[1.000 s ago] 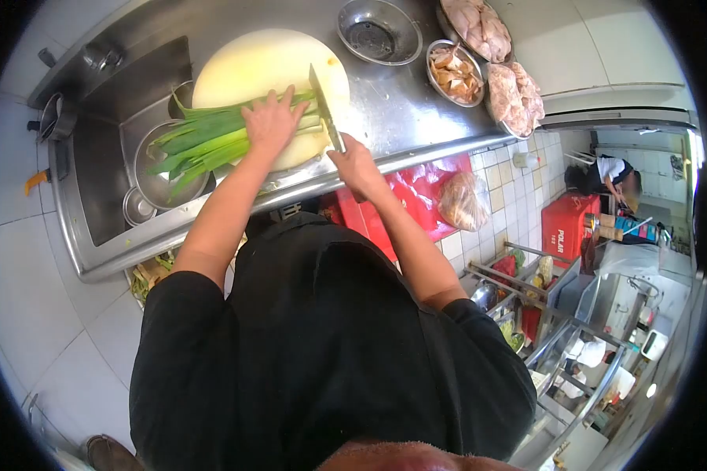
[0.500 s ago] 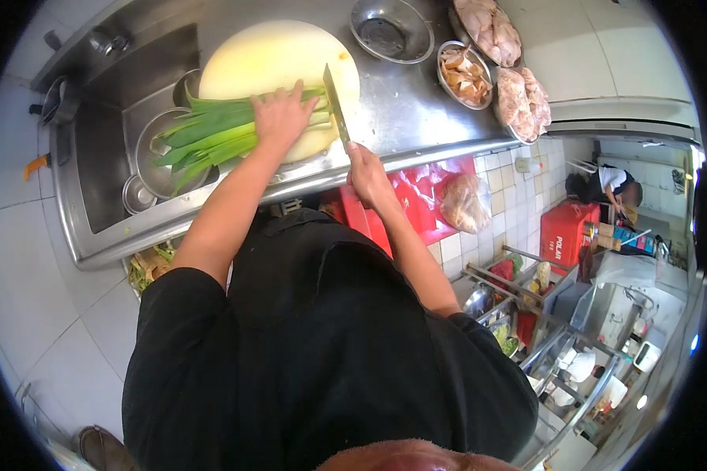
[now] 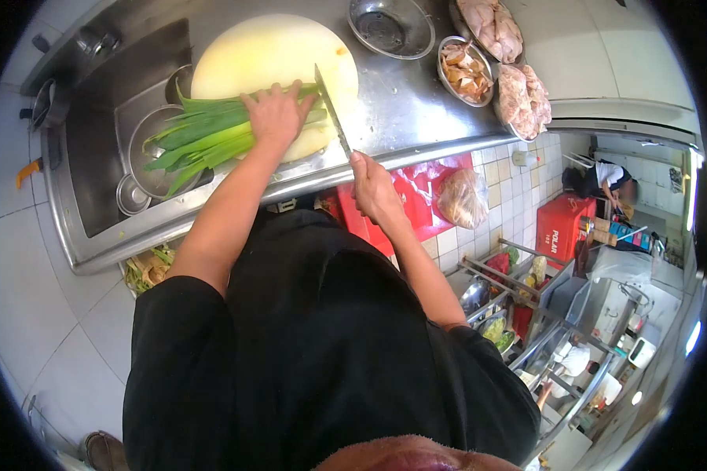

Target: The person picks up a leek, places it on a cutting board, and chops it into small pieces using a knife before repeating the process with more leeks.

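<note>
A bundle of long green leeks [image 3: 204,135] lies across a round, pale cutting board [image 3: 271,55], its leafy ends hanging over the sink side. My left hand [image 3: 277,116] is on top of the bundle near its right end, fingers bent over the stalks and holding them down. In my right hand [image 3: 375,190] is the handle of a kitchen knife [image 3: 332,106]. Its blade points away from me, just right of my left fingers, at the cut end of the leeks. Whether the edge touches the stalks is hard to tell.
Left of the board is a steel sink [image 3: 94,184] with a colander [image 3: 143,149] inside. A metal bowl [image 3: 404,49], a bowl of brown pieces [image 3: 465,71] and raw poultry [image 3: 525,102] stand to the right. Below the counter is a red crate [image 3: 369,228]. Another person [image 3: 609,179] bends over farther right.
The knife tip has swung slightly left, and my right hand is a little lower. My left hand stays on the leeks. The whole view has shifted slightly.
</note>
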### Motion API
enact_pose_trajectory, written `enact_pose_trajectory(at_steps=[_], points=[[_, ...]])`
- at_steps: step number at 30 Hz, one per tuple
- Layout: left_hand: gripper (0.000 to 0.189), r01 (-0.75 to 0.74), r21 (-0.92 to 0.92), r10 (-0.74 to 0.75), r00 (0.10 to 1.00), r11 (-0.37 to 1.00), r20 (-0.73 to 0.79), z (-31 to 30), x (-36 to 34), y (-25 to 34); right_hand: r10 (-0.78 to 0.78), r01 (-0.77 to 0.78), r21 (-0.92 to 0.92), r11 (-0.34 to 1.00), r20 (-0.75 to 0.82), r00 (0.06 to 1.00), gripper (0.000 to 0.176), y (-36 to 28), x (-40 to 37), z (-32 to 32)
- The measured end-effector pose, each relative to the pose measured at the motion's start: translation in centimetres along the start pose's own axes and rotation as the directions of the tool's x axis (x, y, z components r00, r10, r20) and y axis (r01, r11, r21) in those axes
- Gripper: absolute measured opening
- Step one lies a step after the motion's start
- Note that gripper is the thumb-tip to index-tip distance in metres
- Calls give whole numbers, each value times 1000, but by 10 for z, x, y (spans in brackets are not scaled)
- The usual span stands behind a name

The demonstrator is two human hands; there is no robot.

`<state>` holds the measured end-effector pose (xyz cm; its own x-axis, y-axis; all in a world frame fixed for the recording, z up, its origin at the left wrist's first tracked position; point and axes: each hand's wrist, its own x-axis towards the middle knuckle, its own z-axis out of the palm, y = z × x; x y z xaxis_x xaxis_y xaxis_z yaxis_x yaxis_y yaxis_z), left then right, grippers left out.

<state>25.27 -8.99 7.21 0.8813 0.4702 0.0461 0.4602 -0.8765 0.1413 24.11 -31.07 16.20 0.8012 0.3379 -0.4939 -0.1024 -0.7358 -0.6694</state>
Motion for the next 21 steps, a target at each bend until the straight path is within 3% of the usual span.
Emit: enact_pose_trajectory(at_steps=[4, 7, 10, 13, 17, 21], points=[[58, -11, -22, 10, 999, 1000, -39, -2, -3, 1, -59, 58, -31, 998, -13, 998, 55, 0, 35, 15], [58, -33, -17, 29, 982, 999, -185, 9, -1, -1, -84, 82, -89, 993, -20, 996, 56, -6, 53, 14], [57, 1, -50, -3, 999, 999, -35, 4, 1, 1, -102, 101, -104, 989, 0, 995, 60, -4, 47, 0], [57, -7, -7, 7, 1000, 1000, -2, -1, 0, 1, -50, 51, -69, 996, 17, 999, 59, -9, 13, -10], [57, -21, -6, 20, 998, 1000, -60, -1, -1, 2, 34, -33, -53, 998, 23, 999, 57, -8, -12, -10], [56, -23, -6, 22, 997, 1000, -77, 4, 0, -2, -60, 60, -29, 998, -11, 998, 56, 6, 18, 11]])
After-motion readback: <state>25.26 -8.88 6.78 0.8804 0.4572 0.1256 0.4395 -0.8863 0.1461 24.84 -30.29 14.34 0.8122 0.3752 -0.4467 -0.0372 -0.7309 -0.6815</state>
